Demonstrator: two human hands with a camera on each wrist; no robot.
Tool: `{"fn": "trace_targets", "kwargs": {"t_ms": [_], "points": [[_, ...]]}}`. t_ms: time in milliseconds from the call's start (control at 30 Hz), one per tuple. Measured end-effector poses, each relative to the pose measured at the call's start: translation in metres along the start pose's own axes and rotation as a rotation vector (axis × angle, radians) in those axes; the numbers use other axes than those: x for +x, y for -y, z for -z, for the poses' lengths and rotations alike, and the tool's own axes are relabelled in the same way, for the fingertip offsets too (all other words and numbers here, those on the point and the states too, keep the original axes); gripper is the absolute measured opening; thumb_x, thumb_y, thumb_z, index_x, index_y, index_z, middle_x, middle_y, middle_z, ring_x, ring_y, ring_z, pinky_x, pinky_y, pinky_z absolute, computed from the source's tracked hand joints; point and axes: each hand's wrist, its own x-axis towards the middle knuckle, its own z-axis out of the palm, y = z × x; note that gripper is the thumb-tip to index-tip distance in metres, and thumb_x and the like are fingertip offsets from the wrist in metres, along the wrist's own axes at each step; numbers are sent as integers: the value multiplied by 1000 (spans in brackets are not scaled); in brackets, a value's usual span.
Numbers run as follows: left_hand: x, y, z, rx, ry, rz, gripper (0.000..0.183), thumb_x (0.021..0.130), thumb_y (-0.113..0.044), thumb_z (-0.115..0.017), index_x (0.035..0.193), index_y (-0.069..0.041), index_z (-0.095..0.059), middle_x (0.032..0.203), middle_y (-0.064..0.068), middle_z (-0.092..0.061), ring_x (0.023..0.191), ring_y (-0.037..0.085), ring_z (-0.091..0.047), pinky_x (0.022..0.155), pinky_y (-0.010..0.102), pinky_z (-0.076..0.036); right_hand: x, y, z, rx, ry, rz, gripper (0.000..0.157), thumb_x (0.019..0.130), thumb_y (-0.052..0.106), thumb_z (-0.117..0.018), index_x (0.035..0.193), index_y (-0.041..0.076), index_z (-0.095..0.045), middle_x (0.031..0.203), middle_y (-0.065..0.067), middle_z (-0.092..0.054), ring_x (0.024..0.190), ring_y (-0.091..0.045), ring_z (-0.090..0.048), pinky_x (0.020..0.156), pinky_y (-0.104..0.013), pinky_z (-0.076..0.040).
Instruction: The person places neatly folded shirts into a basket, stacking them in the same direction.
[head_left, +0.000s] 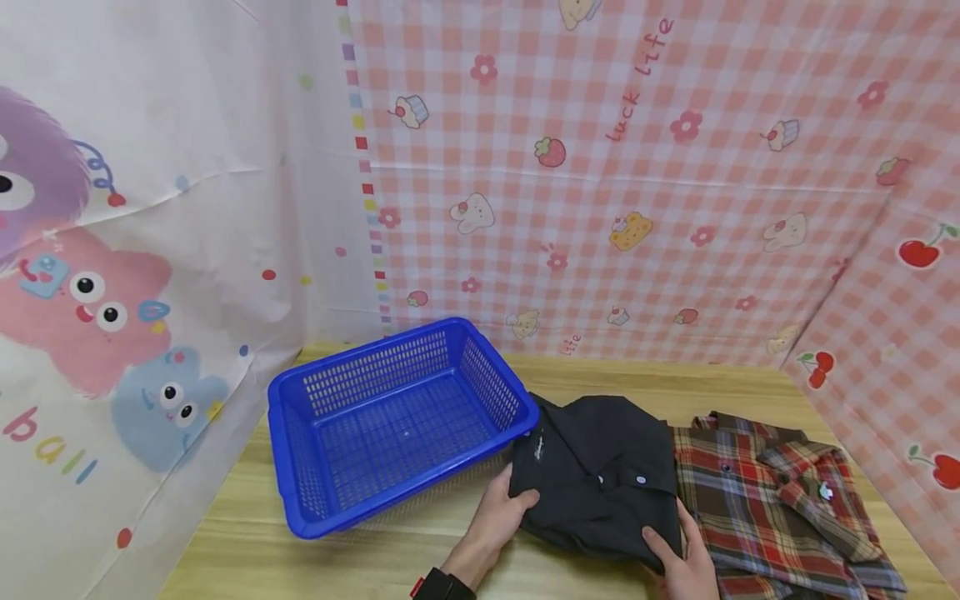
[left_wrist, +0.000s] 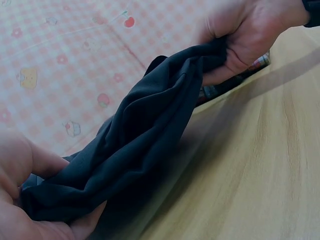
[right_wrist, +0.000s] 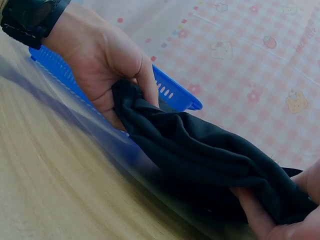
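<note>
A folded black shirt (head_left: 592, 475) with pale buttons and small white lettering is held between both hands, its near edge off the table in the wrist views. My left hand (head_left: 504, 506) pinches its left side, thumb on top and fingers beneath. On the opposite side, my right hand (head_left: 686, 554) grips the cloth the same way. In the left wrist view the black shirt (left_wrist: 135, 125) hangs in soft folds between the hands. The right wrist view shows the left hand (right_wrist: 107, 65) clasping one end of it. Fingers under the cloth are partly hidden.
A blue plastic basket (head_left: 405, 517) with nothing in it stands left of the shirt, its right corner touching or close to the cloth. To the right lies a folded plaid shirt (head_left: 780, 508). Patterned cloth walls (head_left: 585, 192) enclose the wooden table (head_left: 232, 533).
</note>
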Motion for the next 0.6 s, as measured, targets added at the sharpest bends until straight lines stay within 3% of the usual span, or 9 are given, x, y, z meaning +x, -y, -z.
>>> {"fn": "trace_targets", "kwargs": {"t_ms": [67,133,233,333,533,600], "points": [[-1,-2,0,6,8,-3,60,94,-3,-60,152,3,-45,150,20,-54,140,37,-48,117,55,-37,-1,0,-1,14,8,23,112,93,49,-74,165,4,-2,165,-35,-10,126,-48,-53,86,-36,-60],[-1,-4,1,16,12,-16,61,94,-3,-60,153,3,-45,150,20,-54,139,37,-49,117,55,-38,-3,1,-3,54,12,35,107,95,44,-73,166,7,-2,166,-33,-13,126,-41,-56,84,-30,-60],[-2,-7,0,20,20,-42,60,94,-2,-59,152,2,-46,149,19,-55,138,36,-51,116,53,-40,-6,3,-5,107,12,58,97,100,33,-68,166,9,-1,165,-32,-17,103,-11,-68,79,-21,-58],[-3,-9,0,15,28,-62,57,95,-2,-59,152,0,-47,149,18,-56,138,35,-51,115,52,-41,-9,4,-5,133,6,71,91,103,29,-64,166,8,-1,162,-33,-23,83,10,-61,77,-18,-57],[-6,-12,-2,2,38,-65,54,98,-3,-58,151,-1,-49,149,16,-56,139,35,-51,115,53,-41,-11,6,-2,144,-3,47,94,101,34,-67,167,13,-3,158,-33,-34,81,7,-63,77,-21,-58],[-8,-12,-3,4,36,-66,53,98,-3,-58,150,-2,-51,148,16,-57,137,34,-53,114,51,-43,-13,6,-1,172,-7,41,93,101,32,-67,167,15,-4,143,-21,-54,81,5,-65,77,-22,-58]]}}
